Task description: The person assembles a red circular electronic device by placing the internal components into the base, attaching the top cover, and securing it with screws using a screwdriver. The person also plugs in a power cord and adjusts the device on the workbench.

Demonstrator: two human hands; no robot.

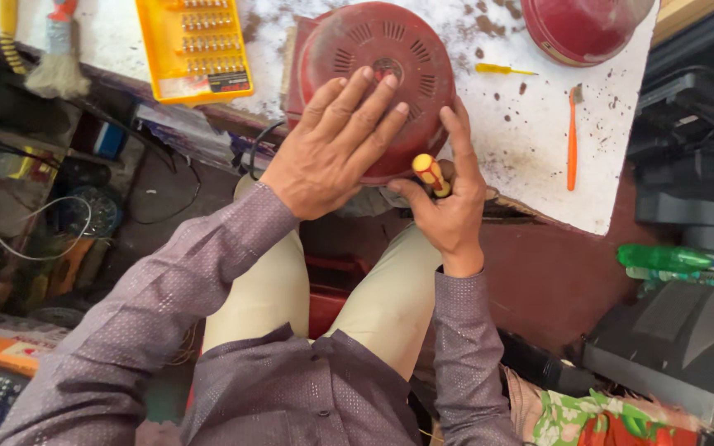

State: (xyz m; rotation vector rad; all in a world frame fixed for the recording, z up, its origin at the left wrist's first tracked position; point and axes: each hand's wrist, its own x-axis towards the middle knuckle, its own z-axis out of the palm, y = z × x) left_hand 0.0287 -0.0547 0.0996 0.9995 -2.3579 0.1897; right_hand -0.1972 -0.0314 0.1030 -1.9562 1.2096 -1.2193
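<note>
A round red appliance base (398,37) with vent slots stands bottom-up at the near edge of a dirty white worktable (539,149). My left hand (336,144) lies flat on it, fingers spread over its near side. My right hand (448,194) grips a screwdriver with a yellow and red handle (430,173) right beside the base's lower right rim. The screwdriver's tip is hidden behind the hand and the base.
On the table lie a yellow bit case (194,48), a brush (58,62), a small yellow screwdriver (502,69), an orange toothbrush-like tool (573,136) and a second red shell (580,29). Black housings (687,165) and a green bottle (663,258) are at right; wires and clutter at left.
</note>
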